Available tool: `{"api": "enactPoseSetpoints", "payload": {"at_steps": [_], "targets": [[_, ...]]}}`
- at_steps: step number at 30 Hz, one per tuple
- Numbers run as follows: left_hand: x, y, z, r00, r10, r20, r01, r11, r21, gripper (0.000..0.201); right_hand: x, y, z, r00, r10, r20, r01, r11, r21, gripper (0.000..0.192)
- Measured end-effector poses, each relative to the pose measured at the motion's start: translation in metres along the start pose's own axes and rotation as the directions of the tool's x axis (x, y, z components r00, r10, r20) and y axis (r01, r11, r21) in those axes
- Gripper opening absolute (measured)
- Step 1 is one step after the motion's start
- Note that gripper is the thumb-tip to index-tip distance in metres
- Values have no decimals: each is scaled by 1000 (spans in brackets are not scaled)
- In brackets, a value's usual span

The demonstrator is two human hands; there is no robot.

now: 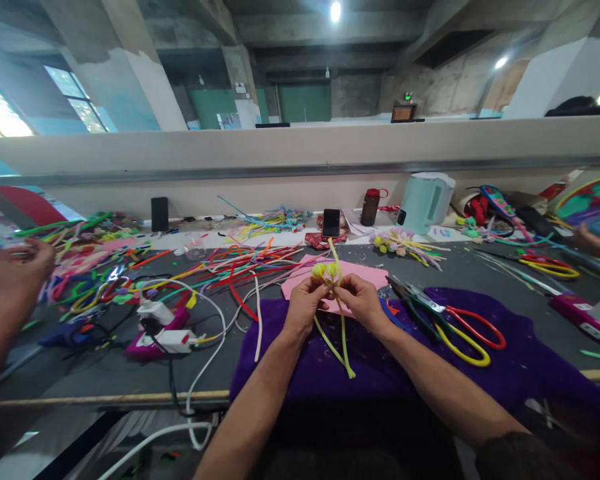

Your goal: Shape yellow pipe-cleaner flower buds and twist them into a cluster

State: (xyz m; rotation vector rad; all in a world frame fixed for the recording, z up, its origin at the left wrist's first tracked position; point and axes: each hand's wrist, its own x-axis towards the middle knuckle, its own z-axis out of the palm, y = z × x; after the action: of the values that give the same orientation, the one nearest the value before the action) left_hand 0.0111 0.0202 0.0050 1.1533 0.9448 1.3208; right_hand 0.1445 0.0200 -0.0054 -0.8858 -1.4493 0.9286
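Two hands of one person are in use: the left hand (pixel 304 303) and the right hand (pixel 363 301), both with fingertips closed in a pinch on one yellow fuzzy-stem piece (pixel 325 271). This piece is held above one pink sheet (pixel 299 279) and one purple cloth (pixel 275 373); two of its strands hang below the fingers and one rises above. Right of the right hand lies one cutting tool (pixel 433 304), with one red handle and one yellow handle. Loose coloured stems (pixel 230 261) to the left overlap too much for a count. Two magenta power strips (pixel 136 347) are noted, one per side; the left one carries two white plugs. Along the rear stand one upright phone (pixel 331 223), one red-lidded bottle (pixel 370 209) and one pale green jug (pixel 415 203). One pastel flower bunch (pixel 395 241) lies before the jug. Two other people's hands show, one at far left (pixel 23 267) and one at far right (pixel 597 241); what the far-left one grips cannot be told.
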Motion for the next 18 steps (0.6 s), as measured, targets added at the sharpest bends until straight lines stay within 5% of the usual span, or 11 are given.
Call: {"api": "enactPoseSetpoints", "payload": {"at_steps": [18], "targets": [[-3,4,0,998,58,32,-60,996,61,24,1,-10,-4,995,103,8,-103,982,156,24]]}}
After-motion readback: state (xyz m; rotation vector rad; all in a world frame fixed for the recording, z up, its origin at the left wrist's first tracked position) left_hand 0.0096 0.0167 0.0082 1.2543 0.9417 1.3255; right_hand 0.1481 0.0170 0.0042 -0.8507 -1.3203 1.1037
